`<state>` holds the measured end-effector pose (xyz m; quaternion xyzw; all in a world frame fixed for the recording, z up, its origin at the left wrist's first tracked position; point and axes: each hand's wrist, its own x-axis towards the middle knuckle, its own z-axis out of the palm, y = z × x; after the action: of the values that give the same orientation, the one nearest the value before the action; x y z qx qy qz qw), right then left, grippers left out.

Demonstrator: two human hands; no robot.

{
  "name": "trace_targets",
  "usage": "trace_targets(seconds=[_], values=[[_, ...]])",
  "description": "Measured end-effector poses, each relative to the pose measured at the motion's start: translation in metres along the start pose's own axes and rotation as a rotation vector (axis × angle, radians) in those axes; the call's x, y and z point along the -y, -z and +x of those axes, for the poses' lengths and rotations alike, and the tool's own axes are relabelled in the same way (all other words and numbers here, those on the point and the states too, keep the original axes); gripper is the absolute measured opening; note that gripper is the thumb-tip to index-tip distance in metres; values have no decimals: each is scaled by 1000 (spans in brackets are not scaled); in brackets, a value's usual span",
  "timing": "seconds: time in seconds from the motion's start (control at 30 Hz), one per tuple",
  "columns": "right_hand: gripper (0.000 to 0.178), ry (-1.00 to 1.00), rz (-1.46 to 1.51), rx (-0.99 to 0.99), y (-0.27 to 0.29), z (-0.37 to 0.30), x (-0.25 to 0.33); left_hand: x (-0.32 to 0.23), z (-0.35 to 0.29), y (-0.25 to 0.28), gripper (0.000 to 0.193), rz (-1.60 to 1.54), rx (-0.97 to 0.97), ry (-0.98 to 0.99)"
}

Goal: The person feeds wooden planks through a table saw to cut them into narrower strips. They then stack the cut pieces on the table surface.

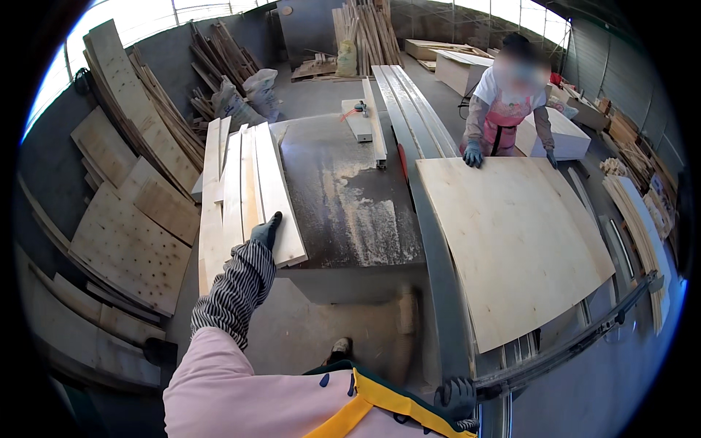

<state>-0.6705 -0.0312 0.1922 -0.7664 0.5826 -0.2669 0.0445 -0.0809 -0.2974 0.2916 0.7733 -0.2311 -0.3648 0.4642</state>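
My left hand point(266, 231), in a dark glove, is closed on the near end of a pale wooden board point(274, 186). The board is the rightmost in a row of long narrow boards point(232, 190) lying along the left side of the saw table point(314, 157). At the lower right, my gloved right hand point(456, 398) curls its fingers at the near end of a black fence bar point(555, 358); its palm is hidden. A large plywood sheet point(518, 248) lies to the right of the saw table, partly over the metal rails.
Across the sheet stands a person point(504, 109) in a pink apron, gloved hands at its far edge. A wooden strip fence point(374, 124) and a small block point(356, 128) lie on the saw table. Boards point(146, 102) lean against the left wall; a plywood stack point(558, 135) stands behind the person.
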Motion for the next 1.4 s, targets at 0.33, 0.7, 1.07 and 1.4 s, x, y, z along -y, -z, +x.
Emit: trace_targets(seconds=[0.33, 0.7, 1.07, 1.4], values=[[30, -3, -29, -12, -61, 116, -3, -4, 24, -1, 56, 455, -232, -357], [33, 32, -38, -55, -134, 282, -3, -59, -30, -6, 52, 1249, -338, -512], [54, -73, 108, -77, -226, 446, -10, -44, -58, -10, 65, 1527, 222, -848], [53, -43, 270, 225, -224, 302, 80, -27, -26, -12, 66, 1488, 95, -764]])
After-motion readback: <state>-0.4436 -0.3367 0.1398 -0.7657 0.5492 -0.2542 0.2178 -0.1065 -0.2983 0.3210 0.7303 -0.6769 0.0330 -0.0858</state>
